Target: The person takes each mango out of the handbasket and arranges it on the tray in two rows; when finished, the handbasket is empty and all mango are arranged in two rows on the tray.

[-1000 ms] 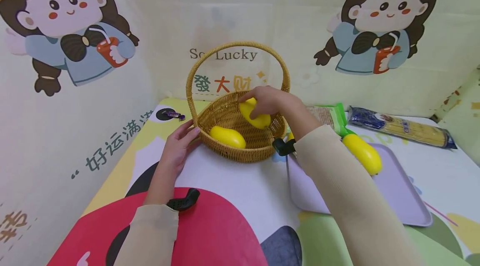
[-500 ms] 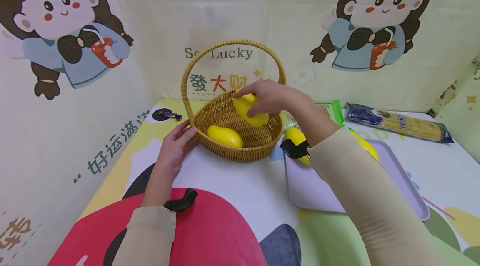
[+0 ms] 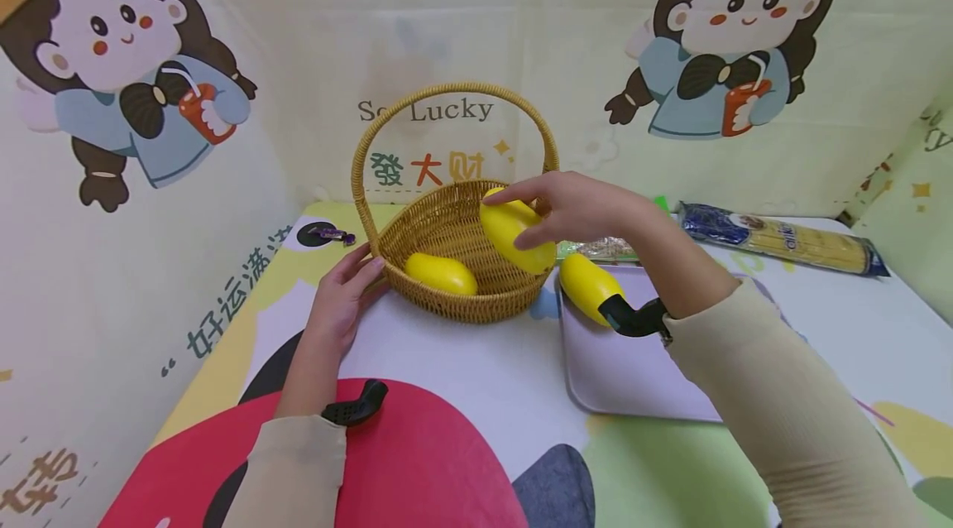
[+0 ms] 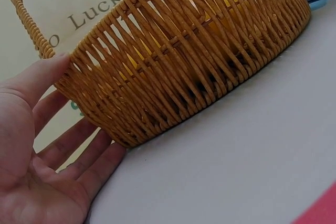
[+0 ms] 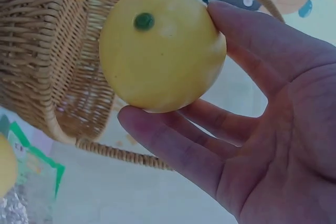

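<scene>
Forearm (image 3: 688, 271) slanting leftward, right hand (image 3: 591, 205) grips yellow fruit (image 3: 502, 226); left hand (image 3: 338, 300), fingers (image 4: 107, 169) spread, touches basket (image 3: 476, 309).

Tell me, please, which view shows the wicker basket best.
The head view has the wicker basket nearly whole, handle included. Left wrist shows its outer side close up, cropped; right wrist, only parts of its walls and handle.

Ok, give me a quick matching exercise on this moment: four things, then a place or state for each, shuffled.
Things:
1. left hand
2. right hand
3. rectangular lilac tray
4. long blue-and-clear pasta packet

Place or state:
A. gripping a yellow oval fruit
B. at the back right of the table
C. resting against the tan woven wicker basket
D. bearing another yellow fruit

Pairs: 1-C, 2-A, 3-D, 4-B
</scene>
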Motion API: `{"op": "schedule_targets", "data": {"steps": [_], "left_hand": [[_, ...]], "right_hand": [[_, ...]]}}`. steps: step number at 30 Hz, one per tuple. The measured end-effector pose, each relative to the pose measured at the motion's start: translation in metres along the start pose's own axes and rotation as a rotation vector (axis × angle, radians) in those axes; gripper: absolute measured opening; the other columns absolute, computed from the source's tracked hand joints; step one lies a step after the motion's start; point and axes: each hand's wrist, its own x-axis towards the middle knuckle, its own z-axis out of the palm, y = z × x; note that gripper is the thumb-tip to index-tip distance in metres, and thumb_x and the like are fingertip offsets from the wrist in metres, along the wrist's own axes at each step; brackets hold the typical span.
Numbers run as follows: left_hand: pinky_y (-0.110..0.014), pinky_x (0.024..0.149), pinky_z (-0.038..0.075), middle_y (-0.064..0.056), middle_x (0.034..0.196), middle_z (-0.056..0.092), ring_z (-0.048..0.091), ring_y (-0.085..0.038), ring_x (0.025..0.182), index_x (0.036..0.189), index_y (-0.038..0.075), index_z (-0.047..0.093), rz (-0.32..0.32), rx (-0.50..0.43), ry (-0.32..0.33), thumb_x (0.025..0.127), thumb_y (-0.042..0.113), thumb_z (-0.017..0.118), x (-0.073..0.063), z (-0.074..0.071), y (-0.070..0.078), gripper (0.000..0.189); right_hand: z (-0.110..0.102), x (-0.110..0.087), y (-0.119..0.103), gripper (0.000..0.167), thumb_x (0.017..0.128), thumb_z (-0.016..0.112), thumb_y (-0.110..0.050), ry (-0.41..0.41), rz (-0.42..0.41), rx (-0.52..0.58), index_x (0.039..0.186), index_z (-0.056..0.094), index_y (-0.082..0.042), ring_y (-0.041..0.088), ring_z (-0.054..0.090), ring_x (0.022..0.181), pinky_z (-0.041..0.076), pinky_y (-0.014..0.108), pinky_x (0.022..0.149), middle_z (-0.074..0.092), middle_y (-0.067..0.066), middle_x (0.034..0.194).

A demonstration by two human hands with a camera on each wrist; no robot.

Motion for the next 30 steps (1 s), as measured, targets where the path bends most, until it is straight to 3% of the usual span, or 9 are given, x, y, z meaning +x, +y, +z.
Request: {"op": "schedule_targets", "data": {"steps": [6, 10, 16, 23, 30], "left_hand": [[-0.036, 0.117, 0.045, -0.006, 0.159, 0.045, 0.054, -0.019, 0.137, 0.159, 0.03, 0.043, 0.0, -0.015, -0.004, 0.098, 0.037, 0.07, -0.001, -0.001, -0.001, 0.068], [-0.036, 0.118, 0.044, -0.006, 0.16, 0.044, 0.054, -0.018, 0.136, 0.159, 0.029, 0.042, -0.001, -0.015, -0.005, 0.097, 0.038, 0.071, -0.003, 0.0, -0.001, 0.069], [-0.037, 0.119, 0.044, -0.006, 0.16, 0.044, 0.054, -0.017, 0.135, 0.159, 0.029, 0.042, -0.002, -0.008, -0.003, 0.098, 0.037, 0.07, -0.003, 0.002, -0.002, 0.068], [-0.038, 0.119, 0.044, -0.006, 0.161, 0.044, 0.055, -0.018, 0.135, 0.159, 0.029, 0.043, 0.012, -0.003, -0.009, 0.099, 0.036, 0.069, -0.001, 0.002, -0.003, 0.065], [-0.038, 0.119, 0.043, -0.007, 0.16, 0.045, 0.058, -0.014, 0.129, 0.158, 0.03, 0.045, 0.017, -0.028, -0.005, 0.098, 0.036, 0.071, 0.0, 0.0, -0.001, 0.065]], "right_hand": [[0.001, -0.021, -0.002, 0.06, 0.094, 0.077, -0.022, 0.011, 0.011, -0.003, 0.148, 0.056, -0.036, 0.035, 0.056, 0.134, 0.047, 0.06, 0.112, 0.051, 0.004, 0.158], [0.002, -0.039, -0.005, 0.06, 0.093, 0.077, -0.024, 0.006, 0.031, -0.025, 0.147, 0.057, -0.041, 0.036, 0.057, 0.134, 0.048, 0.061, 0.11, 0.05, 0.004, 0.158], [0.004, -0.064, -0.002, 0.058, 0.094, 0.077, -0.027, 0.007, -0.012, -0.072, 0.146, 0.058, -0.04, 0.033, 0.056, 0.132, 0.052, 0.058, 0.106, 0.054, 0.005, 0.153], [0.016, -0.092, 0.009, 0.055, 0.092, 0.079, -0.032, 0.025, -0.013, -0.064, 0.143, 0.061, -0.039, 0.024, 0.057, 0.117, 0.056, 0.044, 0.09, 0.065, -0.002, 0.135], [0.032, -0.109, 0.021, 0.055, 0.091, 0.08, -0.032, -0.008, 0.039, -0.009, 0.143, 0.062, -0.038, 0.023, 0.057, 0.11, 0.054, 0.032, 0.076, 0.064, 0.0, 0.138]]}}
